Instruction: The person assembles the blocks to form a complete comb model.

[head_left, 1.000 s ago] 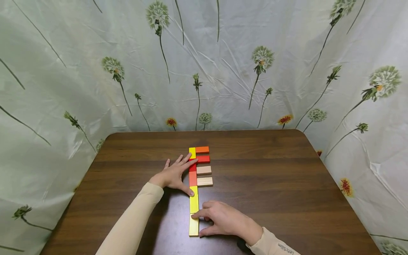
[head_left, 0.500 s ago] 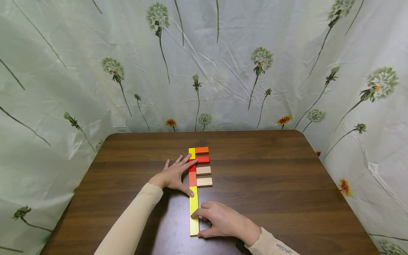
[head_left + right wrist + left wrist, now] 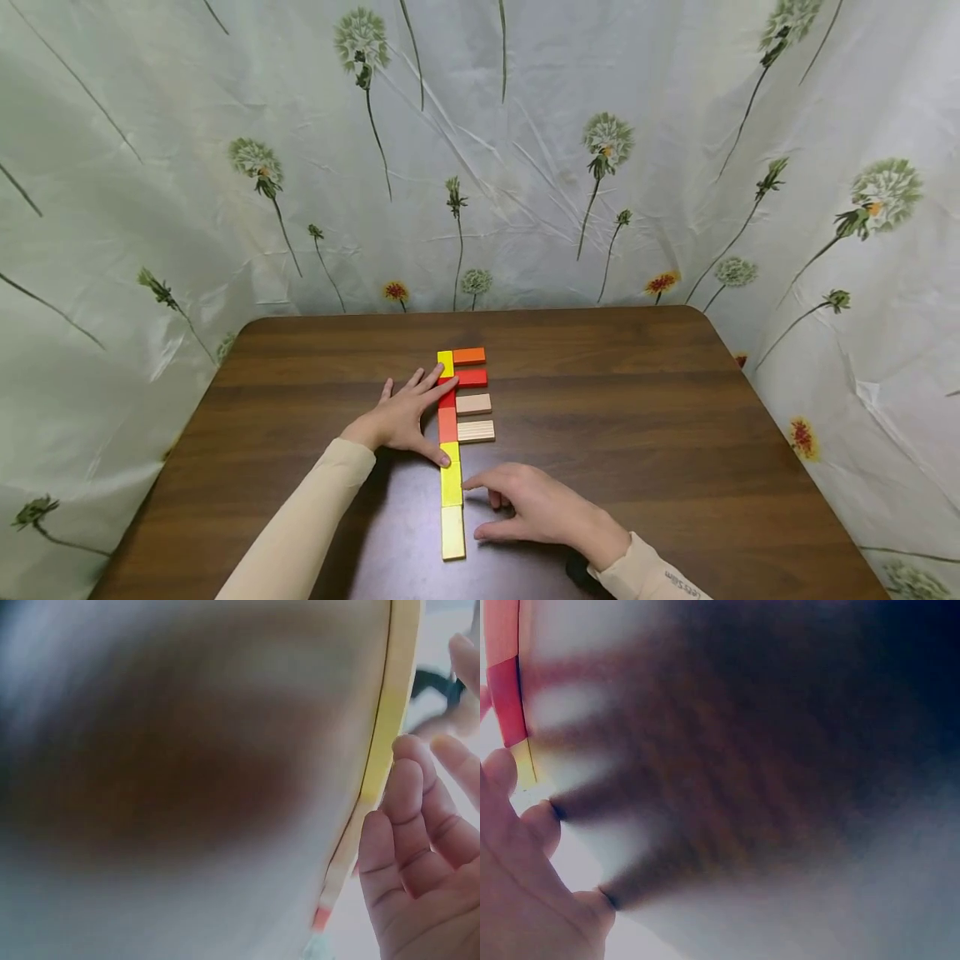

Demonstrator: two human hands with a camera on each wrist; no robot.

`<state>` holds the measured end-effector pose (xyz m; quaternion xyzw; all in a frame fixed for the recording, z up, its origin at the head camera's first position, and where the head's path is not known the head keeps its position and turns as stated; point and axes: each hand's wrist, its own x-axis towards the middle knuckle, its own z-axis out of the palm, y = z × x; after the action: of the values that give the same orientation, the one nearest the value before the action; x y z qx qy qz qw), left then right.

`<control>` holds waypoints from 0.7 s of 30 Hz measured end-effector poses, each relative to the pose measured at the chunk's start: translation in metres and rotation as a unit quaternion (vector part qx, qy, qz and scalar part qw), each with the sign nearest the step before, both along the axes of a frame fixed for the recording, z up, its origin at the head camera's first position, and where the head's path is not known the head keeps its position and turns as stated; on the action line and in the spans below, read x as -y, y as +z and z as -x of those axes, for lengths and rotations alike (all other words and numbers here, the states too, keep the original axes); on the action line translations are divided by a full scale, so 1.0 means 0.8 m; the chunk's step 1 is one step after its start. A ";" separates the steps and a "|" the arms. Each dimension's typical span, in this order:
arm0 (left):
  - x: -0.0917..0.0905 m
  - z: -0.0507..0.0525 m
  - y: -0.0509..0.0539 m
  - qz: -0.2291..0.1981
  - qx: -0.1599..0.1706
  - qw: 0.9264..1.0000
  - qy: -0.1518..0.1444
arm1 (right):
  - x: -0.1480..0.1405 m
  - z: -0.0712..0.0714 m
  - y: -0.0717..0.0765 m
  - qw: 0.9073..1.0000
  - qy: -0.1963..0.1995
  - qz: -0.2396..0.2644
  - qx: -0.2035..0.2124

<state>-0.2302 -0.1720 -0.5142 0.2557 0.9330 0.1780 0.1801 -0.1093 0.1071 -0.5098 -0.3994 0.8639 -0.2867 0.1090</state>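
Note:
A straight column of flat wooden blocks runs toward the far edge. My left hand [image 3: 401,418] lies across it with fingers spread: fingertips touch the far yellow block [image 3: 446,358] and the red blocks, and the thumb rests on a nearer yellow block [image 3: 453,451]. Between them shows a salmon block [image 3: 447,426]. My right hand [image 3: 540,507] is just right of the column's near end, thumb and index finger apart, holding nothing. Its index tip is by a yellow block [image 3: 451,485]; whether it touches is unclear. A pale yellow block [image 3: 452,533] ends the column.
Four-sided blocks stick out rightward from the column: orange [image 3: 469,357], red [image 3: 474,378], plain wood [image 3: 473,405] and striped wood [image 3: 476,431]. The brown table [image 3: 637,417] extends around them. Behind it hangs a flower-patterned curtain [image 3: 517,167].
My right hand has lifted off the near pale yellow block and drawn slightly right, away from the column. The left hand keeps its place on the blocks. The head view has shifted a little.

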 end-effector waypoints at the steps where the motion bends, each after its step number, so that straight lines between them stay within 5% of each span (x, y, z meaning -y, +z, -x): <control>1: 0.000 -0.001 -0.001 0.001 0.000 1.000 0.000 | -0.006 0.002 -0.001 1.000 -0.010 0.010 0.008; 5: 0.000 -0.002 -0.002 -0.007 0.001 1.000 -0.001 | -0.033 0.014 -0.001 0.998 -0.052 0.032 0.002; 12: 0.001 -0.003 0.004 -0.011 -0.005 1.000 -0.005 | -0.080 0.036 -0.003 0.989 -0.120 0.020 -0.078; 15: 0.001 -0.003 0.004 -0.014 -0.001 1.000 -0.004 | -0.099 0.042 -0.004 0.974 -0.164 -0.019 -0.158; 18: -0.001 0.000 0.001 -0.030 0.005 1.000 0.001 | -0.118 0.045 -0.005 0.945 -0.229 -0.067 -0.225; 21: -0.002 0.003 -0.003 -0.046 0.011 0.999 0.006 | -0.134 0.046 -0.003 0.929 -0.284 -0.098 -0.217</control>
<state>-0.2324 -0.1703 -0.5166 0.2563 0.9232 0.2243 0.1778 -0.1460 0.2142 -0.5124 -0.1775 0.9676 -0.1261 -0.1280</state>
